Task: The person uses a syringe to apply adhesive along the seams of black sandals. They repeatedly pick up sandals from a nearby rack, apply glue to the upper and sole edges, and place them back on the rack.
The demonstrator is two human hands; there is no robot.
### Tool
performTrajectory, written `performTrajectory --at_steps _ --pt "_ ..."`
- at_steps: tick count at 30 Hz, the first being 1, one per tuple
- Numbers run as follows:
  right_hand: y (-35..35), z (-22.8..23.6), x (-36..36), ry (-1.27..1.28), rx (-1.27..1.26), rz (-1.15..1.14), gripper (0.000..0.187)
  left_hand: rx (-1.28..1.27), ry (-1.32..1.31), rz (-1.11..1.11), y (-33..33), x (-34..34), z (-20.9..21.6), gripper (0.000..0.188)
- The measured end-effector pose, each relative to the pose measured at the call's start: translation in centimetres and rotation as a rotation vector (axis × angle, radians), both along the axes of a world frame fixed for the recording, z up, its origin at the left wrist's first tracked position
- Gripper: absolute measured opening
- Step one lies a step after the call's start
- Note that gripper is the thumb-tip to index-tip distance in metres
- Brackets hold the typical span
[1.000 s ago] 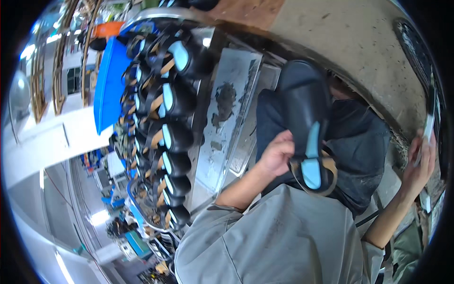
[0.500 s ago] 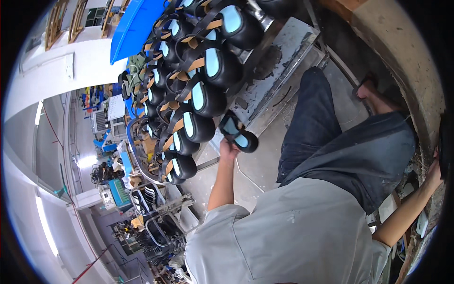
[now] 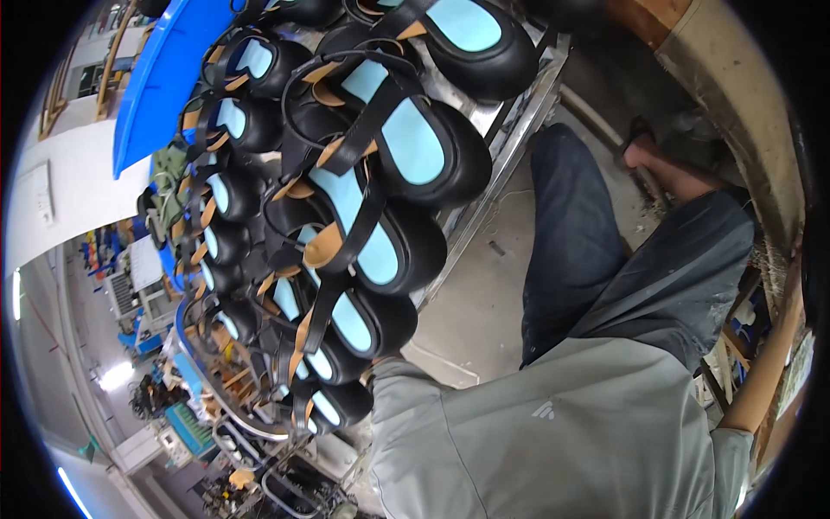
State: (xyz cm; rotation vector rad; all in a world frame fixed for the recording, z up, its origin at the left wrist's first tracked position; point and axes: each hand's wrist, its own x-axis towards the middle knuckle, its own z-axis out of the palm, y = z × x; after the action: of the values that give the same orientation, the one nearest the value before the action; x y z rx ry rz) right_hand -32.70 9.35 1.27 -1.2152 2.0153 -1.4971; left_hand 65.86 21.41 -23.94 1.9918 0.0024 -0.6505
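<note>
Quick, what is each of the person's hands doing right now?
Left hand: hidden behind the sandals on the rack; cannot be told.
Right hand: out of view past the picture's edge; only the forearm shows.

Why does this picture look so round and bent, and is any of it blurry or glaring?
Head view: the fisheye lens bows the metal rack edge and leaves black corners; the black sandals look sharp, with soft sheen on their pale blue insoles; ceiling lights glare at lower left; neither hand shows.

Black sandals (image 3: 380, 173) with light-blue insoles and tan-lined black straps are seen at ten o'clock. A bright blue tray (image 3: 164, 78) is seen at eleven. Grey shirt (image 3: 571, 432) and dark trousers (image 3: 622, 259) are worn.
</note>
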Motion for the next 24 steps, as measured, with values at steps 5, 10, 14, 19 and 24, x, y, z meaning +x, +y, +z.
performTrajectory --at_steps 5,10,14,19,24 --pt "1.1 -3.0 -4.2 -0.204 0.013 -0.104 0.032 0.316 -0.263 -0.144 1.7 -1.1 -0.6 0.014" --pt "-0.1 4.3 2.3 -0.284 -0.085 -0.128 0.044 0.441 -0.633 -0.155 2.7 -12.6 1.4 0.014" --pt "0.4 3.4 -0.1 -0.366 -0.139 -0.113 0.044 -0.006 -0.682 -0.380 0.1 -29.8 4.9 0.014" --pt "-0.8 3.6 0.4 -0.491 -0.188 -0.014 0.042 -0.559 0.039 -0.995 -10.8 -49.5 14.2 0.018" --pt "-0.9 2.4 -0.7 -0.411 -0.186 0.017 0.043 -0.882 -0.635 -1.282 -29.2 -62.5 30.7 0.029"
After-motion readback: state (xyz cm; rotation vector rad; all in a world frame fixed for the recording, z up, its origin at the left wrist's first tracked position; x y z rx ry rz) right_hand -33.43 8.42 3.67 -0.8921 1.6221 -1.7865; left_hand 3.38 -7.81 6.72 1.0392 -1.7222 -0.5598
